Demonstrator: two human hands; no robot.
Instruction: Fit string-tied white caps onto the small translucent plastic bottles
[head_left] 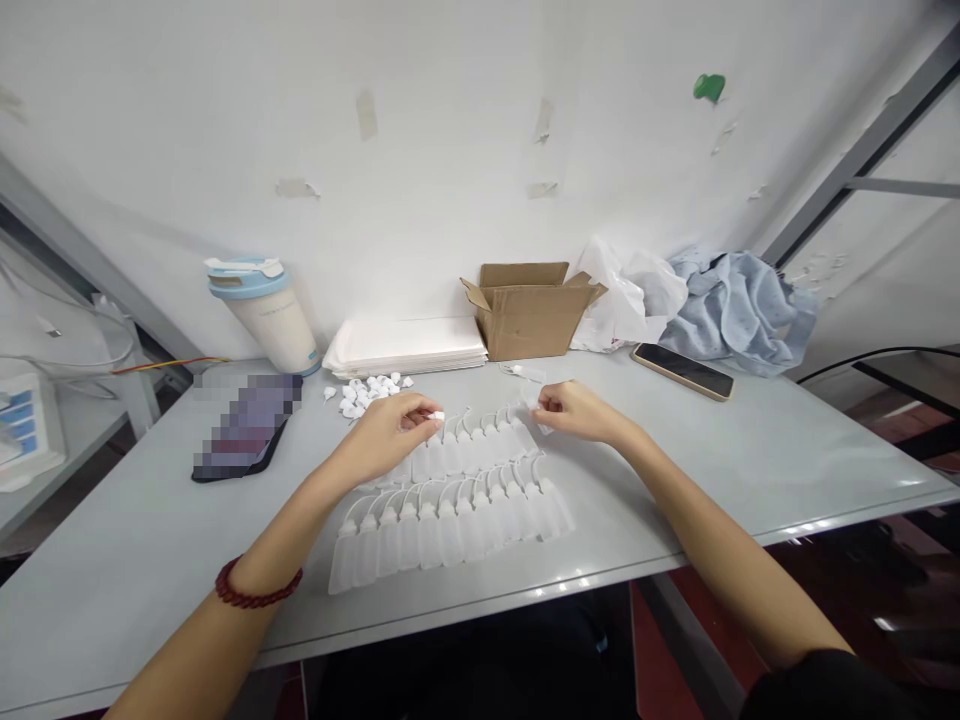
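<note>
My left hand (390, 432) pinches a small white cap-like piece (437, 415) between thumb and fingertips, above the left end of the back row. My right hand (579, 410) has its fingers closed on a clear, flat plastic piece (531, 396), partly hidden by the fingers. Between and below the hands lie two rows of translucent flat pieces with thin curved white tails: a back row (469, 455) and a front row (450, 535). A heap of small white pieces (367, 397) lies behind my left hand. One loose tailed piece (523, 372) rests beyond my right hand.
Along the wall stand a cup with a blue lid (270, 315), a stack of white sheets (409, 345), an open cardboard box (532, 320), a white plastic bag (622, 300) and blue cloth (739, 310). One phone (686, 372) lies right, a blurred-out dark device (251, 425) left.
</note>
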